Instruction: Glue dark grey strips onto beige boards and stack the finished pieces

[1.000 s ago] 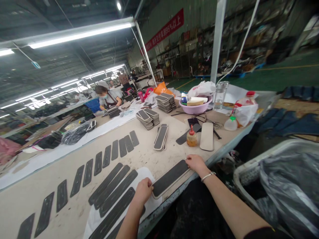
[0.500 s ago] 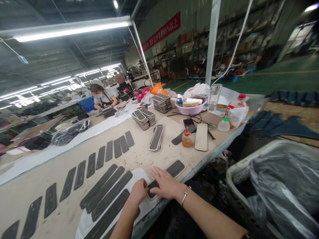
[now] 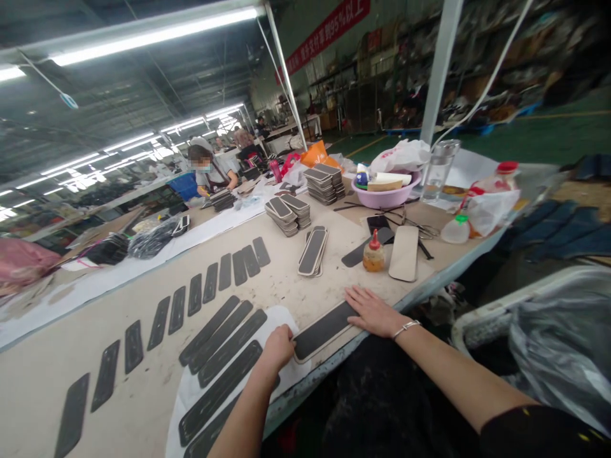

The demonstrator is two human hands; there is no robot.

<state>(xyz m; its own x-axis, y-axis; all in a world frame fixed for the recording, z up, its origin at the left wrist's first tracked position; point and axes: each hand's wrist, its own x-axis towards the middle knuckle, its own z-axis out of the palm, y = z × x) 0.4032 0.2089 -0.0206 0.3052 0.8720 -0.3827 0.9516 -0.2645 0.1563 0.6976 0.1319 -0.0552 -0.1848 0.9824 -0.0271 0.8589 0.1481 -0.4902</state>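
Observation:
A long dark grey panel with a beige border (image 3: 322,332) lies near the table's front edge. At its left end my left hand (image 3: 279,346) is closed, fingers pinching the edge. My right hand (image 3: 375,310) rests flat and open over its other end, fingers stretched out. Left of my left hand, several longer dark strips (image 3: 222,391) lie on a white sheet (image 3: 279,318). A slanting row of shorter dark pieces (image 3: 160,323) runs across the table beyond them. Ahead is a small pile of bordered panels (image 3: 312,252).
Taller panel stacks (image 3: 287,215) stand farther back. To the right are a glue bottle with a red tip (image 3: 373,254), a beige panel (image 3: 403,254), a purple basin (image 3: 386,197) and a glass (image 3: 438,172). A white crate (image 3: 529,299) flanks the table. A co-worker (image 3: 212,172) sits across.
My right hand has slid rightward along the panel to its far end, baring its dark middle. My left hand stays at the left end. The camera view has shifted.

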